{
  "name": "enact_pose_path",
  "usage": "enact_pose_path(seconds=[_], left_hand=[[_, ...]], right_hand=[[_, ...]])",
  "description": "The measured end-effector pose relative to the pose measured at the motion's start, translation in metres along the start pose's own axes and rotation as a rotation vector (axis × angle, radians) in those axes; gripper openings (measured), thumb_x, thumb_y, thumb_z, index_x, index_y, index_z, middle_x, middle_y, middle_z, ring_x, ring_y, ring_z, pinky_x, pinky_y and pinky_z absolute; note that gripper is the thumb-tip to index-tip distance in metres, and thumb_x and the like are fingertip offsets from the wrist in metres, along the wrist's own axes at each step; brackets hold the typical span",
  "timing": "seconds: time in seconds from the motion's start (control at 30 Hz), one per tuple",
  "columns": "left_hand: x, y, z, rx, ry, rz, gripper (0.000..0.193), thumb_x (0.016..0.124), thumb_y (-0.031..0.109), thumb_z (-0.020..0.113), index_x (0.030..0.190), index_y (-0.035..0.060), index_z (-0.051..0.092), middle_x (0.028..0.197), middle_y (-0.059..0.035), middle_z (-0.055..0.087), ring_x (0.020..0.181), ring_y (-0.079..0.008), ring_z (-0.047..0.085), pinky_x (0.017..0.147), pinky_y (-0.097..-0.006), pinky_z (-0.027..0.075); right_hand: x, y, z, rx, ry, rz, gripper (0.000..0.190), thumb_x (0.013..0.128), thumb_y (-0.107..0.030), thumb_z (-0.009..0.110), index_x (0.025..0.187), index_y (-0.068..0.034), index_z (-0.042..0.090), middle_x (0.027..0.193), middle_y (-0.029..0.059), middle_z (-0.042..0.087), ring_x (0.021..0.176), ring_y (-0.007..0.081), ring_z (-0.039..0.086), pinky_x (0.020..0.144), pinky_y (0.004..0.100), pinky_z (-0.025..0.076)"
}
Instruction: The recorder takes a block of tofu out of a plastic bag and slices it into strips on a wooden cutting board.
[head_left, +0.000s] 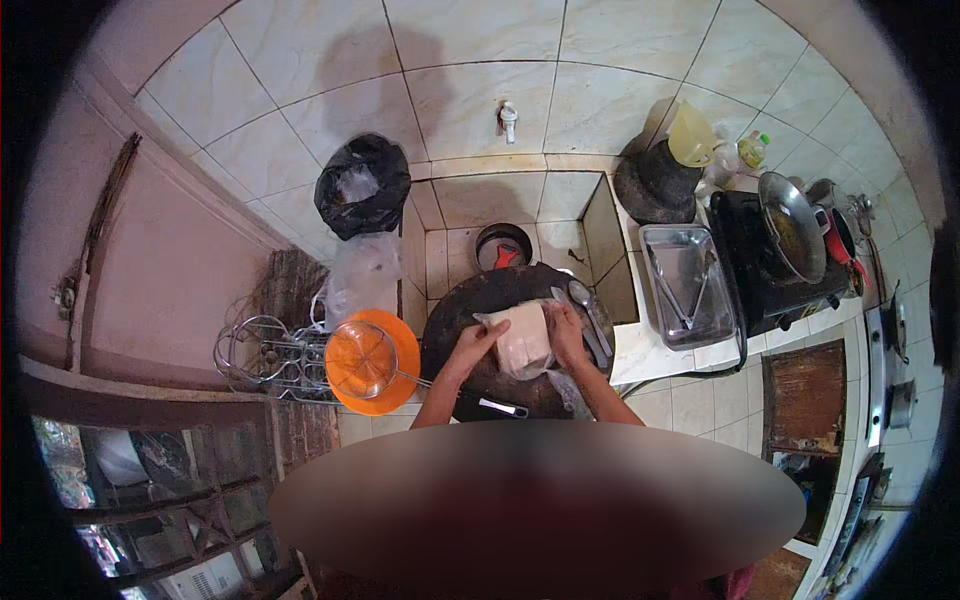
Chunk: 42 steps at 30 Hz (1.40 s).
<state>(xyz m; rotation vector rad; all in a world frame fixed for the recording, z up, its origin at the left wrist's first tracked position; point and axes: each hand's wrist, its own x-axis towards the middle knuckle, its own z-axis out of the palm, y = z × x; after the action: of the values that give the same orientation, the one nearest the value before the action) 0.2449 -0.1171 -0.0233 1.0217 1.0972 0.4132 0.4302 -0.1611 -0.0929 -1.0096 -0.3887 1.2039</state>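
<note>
A clear plastic bag (516, 370) holds pale, cut blocks that look like tofu (520, 334). It rests over a dark round board (469, 300). With its fingers on the bag's upper left corner, my left hand (480, 343) steadies the blocks. My right hand (567, 330) pinches the plastic on the right side, and its fingertips are partly hidden. Just right of that hand lie a metal spoon (580, 292) and what looks like a knife (595, 346). A loose fold of the bag hangs toward me.
A wire strainer (361, 360) lies across an orange plate (409, 352) at left, handle over the board. Behind the board, a tiled sink holds a black pan (526, 241). A metal tray (686, 259) with tongs (675, 292) sits right, beside a stove (739, 247) bearing a wok (787, 225).
</note>
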Motion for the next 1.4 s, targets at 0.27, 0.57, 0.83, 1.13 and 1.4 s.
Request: enact_pose_path(seconds=[0.27, 0.57, 0.83, 1.13, 1.4], left_hand=[[0.007, -0.036, 0.018, -0.016, 0.148, 0.303, 0.058, 0.078, 0.04, 0.066, 0.111, -0.002, 0.044, 0.106, -0.0124, 0.053, 0.094, -0.018, 0.053, 0.081, -0.0288, 0.042], [0.015, -0.031, 0.018, -0.454, 0.166, 0.096, 0.049, 0.08, 0.034, 0.063, 0.114, 0.0018, 0.049, 0.109, -0.0107, 0.054, 0.1, -0.0172, 0.052, 0.085, -0.0291, 0.042], [0.009, -0.011, 0.005, -0.677, -0.069, -0.045, 0.051, 0.083, 0.044, 0.055, 0.116, 0.0065, 0.05, 0.111, -0.0065, 0.055, 0.103, -0.0192, 0.052, 0.09, -0.0317, 0.04], [0.022, -0.026, -0.017, -0.536, -0.063, 0.005, 0.046, 0.082, 0.039, 0.057, 0.113, 0.0055, 0.053, 0.109, -0.0055, 0.057, 0.102, -0.0172, 0.053, 0.089, -0.0309, 0.041], [0.016, -0.014, -0.019, -0.553, -0.147, 0.008, 0.049, 0.081, 0.031, 0.057, 0.12, 0.0035, 0.049, 0.115, -0.0072, 0.054, 0.107, -0.0199, 0.051, 0.093, -0.0313, 0.038]], right_hand=[[-0.007, -0.011, 0.004, 0.134, -0.009, 0.11, 0.02, 0.093, -0.018, 0.042, 0.097, -0.001, 0.052, 0.093, 0.0086, 0.059, 0.085, 0.0174, 0.057, 0.079, 0.0286, 0.046], [-0.012, -0.029, 0.02, 0.028, -0.022, 0.164, 0.022, 0.093, -0.018, 0.041, 0.096, 0.0, 0.054, 0.09, 0.008, 0.06, 0.082, 0.0173, 0.058, 0.078, 0.0279, 0.046], [0.014, -0.008, 0.0, -0.254, -0.108, 0.13, 0.022, 0.093, -0.022, 0.043, 0.095, -0.003, 0.053, 0.08, -0.0003, 0.054, 0.071, 0.0071, 0.049, 0.064, 0.022, 0.042], [0.013, -0.017, 0.014, -0.684, -0.098, -0.087, 0.022, 0.09, -0.011, 0.043, 0.109, -0.002, 0.05, 0.09, 0.0043, 0.056, 0.078, 0.0112, 0.052, 0.072, 0.0259, 0.044], [0.015, -0.071, 0.029, -1.218, -0.608, -0.636, 0.031, 0.084, -0.006, 0.046, 0.114, -0.011, 0.052, 0.112, 0.0149, 0.047, 0.105, 0.0263, 0.044, 0.09, 0.0338, 0.033]])
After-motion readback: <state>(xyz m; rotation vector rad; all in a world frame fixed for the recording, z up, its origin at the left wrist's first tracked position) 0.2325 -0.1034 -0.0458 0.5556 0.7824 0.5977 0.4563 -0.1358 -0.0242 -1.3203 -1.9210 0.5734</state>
